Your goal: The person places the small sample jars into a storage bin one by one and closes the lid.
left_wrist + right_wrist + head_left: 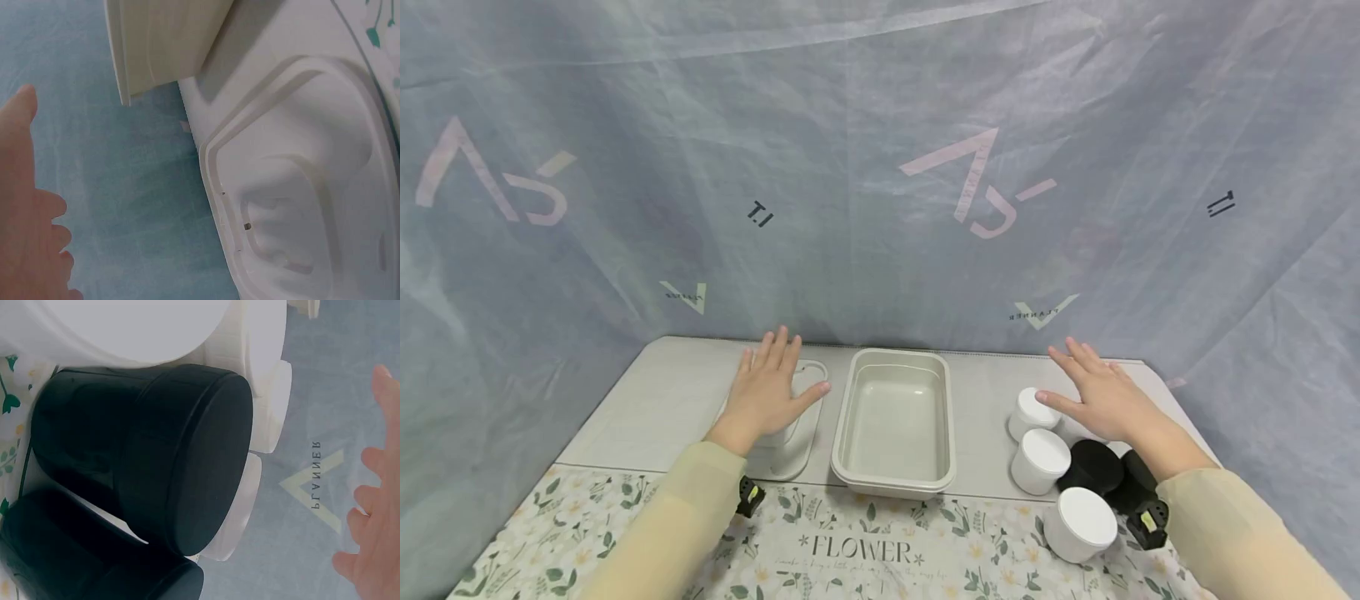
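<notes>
Over the left side of the table, your left hand (pixel 767 396) hangs in the air with its fingers straight, the thumb spread wide, and nothing in its grasp. Below it lies a white lid-like piece (pixel 294 125) with a raised rim and a moulded middle; the head view shows it partly hidden by your hand, while the left wrist view shows the two apart.

To the right of that piece, in the middle of the table, stands a rectangular off-white basin (pixel 901 417), its open side up and its bare floor in view.

Your right hand (pixel 1097 396) is likewise raised, fingers extended and thumb out, holding nothing. It sits above the group of lidded jars, and your right wrist view shows it clear of them. On the side of the group nearer the basin you have three white jars (pixel 1042 461), one behind another, the front one on the floral cloth (pixel 865 550). Just beside them stand two black jars (pixel 1093 467), close together; more white jars show partly behind these, too covered to count surely. A grey-blue curtain (pixel 850 167) hangs behind the table.
</notes>
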Demonstrator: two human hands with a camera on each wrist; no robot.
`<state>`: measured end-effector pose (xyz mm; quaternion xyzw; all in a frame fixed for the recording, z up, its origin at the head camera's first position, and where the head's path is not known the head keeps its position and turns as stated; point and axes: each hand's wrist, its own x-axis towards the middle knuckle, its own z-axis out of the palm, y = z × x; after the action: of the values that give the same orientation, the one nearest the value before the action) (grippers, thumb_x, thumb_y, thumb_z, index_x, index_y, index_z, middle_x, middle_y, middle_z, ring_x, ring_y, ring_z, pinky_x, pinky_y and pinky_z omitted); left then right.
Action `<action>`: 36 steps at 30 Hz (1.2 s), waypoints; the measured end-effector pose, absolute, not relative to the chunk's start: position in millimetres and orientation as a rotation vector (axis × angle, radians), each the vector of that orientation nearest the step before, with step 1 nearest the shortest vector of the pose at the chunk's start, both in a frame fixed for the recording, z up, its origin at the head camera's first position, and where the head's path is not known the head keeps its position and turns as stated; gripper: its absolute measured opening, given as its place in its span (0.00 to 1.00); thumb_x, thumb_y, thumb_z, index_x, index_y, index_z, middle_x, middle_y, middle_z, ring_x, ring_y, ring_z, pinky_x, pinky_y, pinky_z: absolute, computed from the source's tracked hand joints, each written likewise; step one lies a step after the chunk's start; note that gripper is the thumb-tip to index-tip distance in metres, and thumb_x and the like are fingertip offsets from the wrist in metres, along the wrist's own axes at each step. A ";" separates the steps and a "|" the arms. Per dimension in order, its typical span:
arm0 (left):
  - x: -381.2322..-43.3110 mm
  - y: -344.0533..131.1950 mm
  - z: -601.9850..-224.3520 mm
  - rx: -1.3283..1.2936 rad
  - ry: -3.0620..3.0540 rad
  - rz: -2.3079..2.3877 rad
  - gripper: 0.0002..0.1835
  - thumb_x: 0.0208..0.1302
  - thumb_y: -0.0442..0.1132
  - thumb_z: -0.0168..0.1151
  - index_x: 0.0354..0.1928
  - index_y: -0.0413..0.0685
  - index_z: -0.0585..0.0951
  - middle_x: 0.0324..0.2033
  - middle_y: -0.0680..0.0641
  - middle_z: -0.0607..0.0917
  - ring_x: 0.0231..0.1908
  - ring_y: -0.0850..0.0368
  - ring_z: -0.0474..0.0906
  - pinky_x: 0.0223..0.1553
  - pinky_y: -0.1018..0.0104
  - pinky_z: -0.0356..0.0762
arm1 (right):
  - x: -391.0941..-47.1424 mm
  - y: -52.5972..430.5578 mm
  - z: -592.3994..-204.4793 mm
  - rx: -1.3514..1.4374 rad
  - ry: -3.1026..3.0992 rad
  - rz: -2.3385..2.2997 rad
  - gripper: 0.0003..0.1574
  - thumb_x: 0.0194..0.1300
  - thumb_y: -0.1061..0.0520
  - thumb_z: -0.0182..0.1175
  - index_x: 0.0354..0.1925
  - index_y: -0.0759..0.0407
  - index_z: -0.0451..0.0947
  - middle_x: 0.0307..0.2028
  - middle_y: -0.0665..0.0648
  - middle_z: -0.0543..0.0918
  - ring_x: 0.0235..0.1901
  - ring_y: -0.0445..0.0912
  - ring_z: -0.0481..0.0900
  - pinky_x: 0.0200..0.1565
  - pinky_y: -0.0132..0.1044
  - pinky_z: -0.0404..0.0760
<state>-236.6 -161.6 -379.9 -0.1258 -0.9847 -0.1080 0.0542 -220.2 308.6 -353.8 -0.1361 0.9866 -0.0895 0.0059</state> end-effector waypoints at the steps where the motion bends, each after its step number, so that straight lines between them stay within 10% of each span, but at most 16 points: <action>1: -236.9 -161.0 -381.0 -0.389 -2.987 -0.331 0.51 0.62 0.73 0.39 0.74 0.45 0.44 0.74 0.40 0.39 0.74 0.42 0.32 0.71 0.40 0.30 | -220.2 307.9 -353.6 -0.431 3.086 -0.283 0.56 0.63 0.26 0.46 0.74 0.57 0.46 0.73 0.69 0.42 0.71 0.66 0.40 0.65 0.69 0.42; 36: -242.2 -122.8 -421.6 -0.389 -3.004 -1.071 0.42 0.69 0.60 0.46 0.73 0.38 0.51 0.72 0.38 0.55 0.71 0.42 0.51 0.71 0.47 0.50 | -233.9 295.3 -386.6 -0.480 2.940 -0.372 0.55 0.61 0.31 0.56 0.68 0.70 0.57 0.63 0.75 0.65 0.61 0.69 0.65 0.59 0.63 0.66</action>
<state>-242.2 -122.8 -421.6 -0.1208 -0.9344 -0.3333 -0.0356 -233.9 295.3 -386.6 -0.1594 0.9770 -0.1235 0.0695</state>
